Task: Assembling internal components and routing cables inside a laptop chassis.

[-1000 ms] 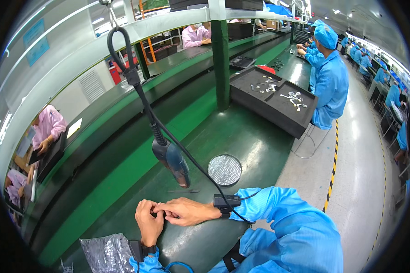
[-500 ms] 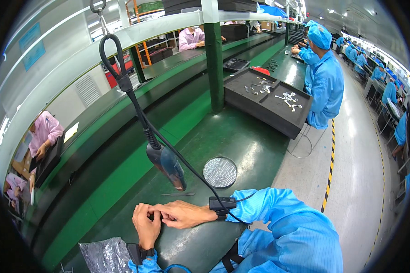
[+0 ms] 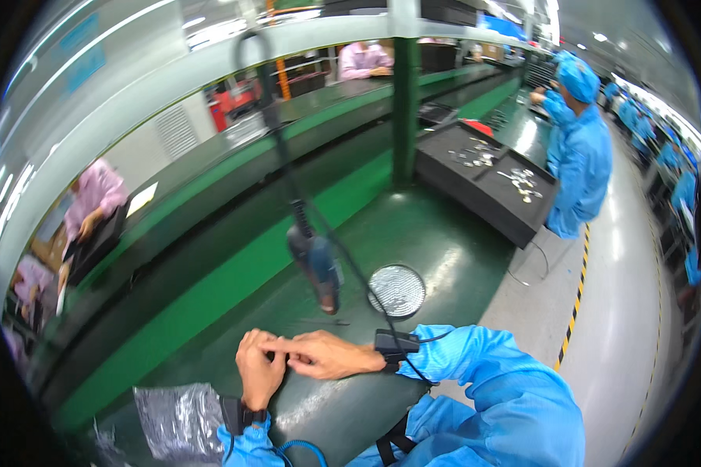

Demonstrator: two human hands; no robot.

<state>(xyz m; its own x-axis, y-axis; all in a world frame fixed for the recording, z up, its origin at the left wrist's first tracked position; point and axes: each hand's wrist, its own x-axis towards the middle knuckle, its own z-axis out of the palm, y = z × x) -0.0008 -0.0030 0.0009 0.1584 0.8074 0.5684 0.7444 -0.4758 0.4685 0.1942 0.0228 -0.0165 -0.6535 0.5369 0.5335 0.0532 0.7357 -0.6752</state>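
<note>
My left hand [image 3: 258,369] is closed just above the green bench, its fingers curled; whatever it holds is hidden. My right hand [image 3: 331,355] comes in from the right, its forefinger stretched across to the left fingertips and its other fingers bent. No object can be made out between the two hands. Beyond them lies a thin dark tool like tweezers [image 3: 325,322]. Above that hangs a dark powered screwdriver [image 3: 315,268] on a cable. A round silvery dish with a dimpled surface [image 3: 397,292] sits on the bench behind my right wrist.
A clear plastic bag [image 3: 181,424] lies left of my left forearm. The screwdriver's cord crosses in front of my right wrist. A black divided tray [image 3: 487,175] with small metal parts stands beyond a green post [image 3: 404,117]. A co-worker in blue [image 3: 580,152] sits at the right.
The whole view has swung, so the bench and tray appear farther right. My right forefinger now stretches out over the left fingertips; before, the fingers of both hands were bunched together.
</note>
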